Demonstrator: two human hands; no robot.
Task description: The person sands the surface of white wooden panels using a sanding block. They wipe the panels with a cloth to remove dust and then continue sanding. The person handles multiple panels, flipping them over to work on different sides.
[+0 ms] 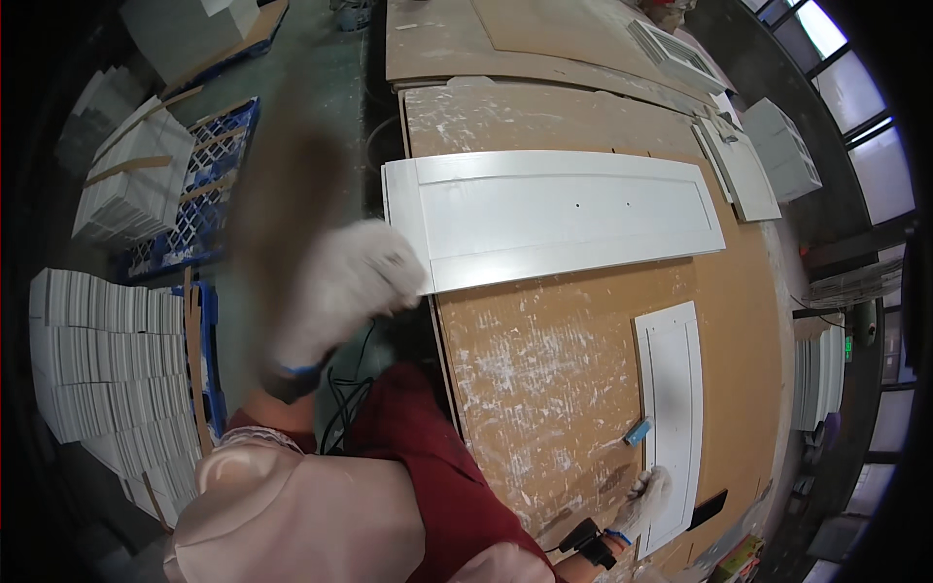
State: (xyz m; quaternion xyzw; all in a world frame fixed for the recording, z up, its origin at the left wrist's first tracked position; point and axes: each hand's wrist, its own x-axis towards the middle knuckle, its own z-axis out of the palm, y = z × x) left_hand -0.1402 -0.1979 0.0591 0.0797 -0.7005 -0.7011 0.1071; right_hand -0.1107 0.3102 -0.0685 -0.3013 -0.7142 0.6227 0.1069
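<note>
My left hand (364,277), in a white glove and partly blurred, is at the near left corner of a large white panel (564,209). Its fingers are curled around the panel's edge. This panel has a recessed centre and two small dark holes. At the lower right, my right hand (645,503), also gloved, rests at the left edge of a narrower white panel (673,389). Those fingers are curled, and whatever is inside them is hidden. A small blue block (638,431) lies by the same edge, just beyond the right hand.
Brown boards marked with white scuffs cover the worktable (525,369). Stacked white panels (112,340) and blue pallets (219,160) stand on the floor to the left. Another white panel (743,175) lies at the far right. Black cables (345,403) hang beside the table's left edge.
</note>
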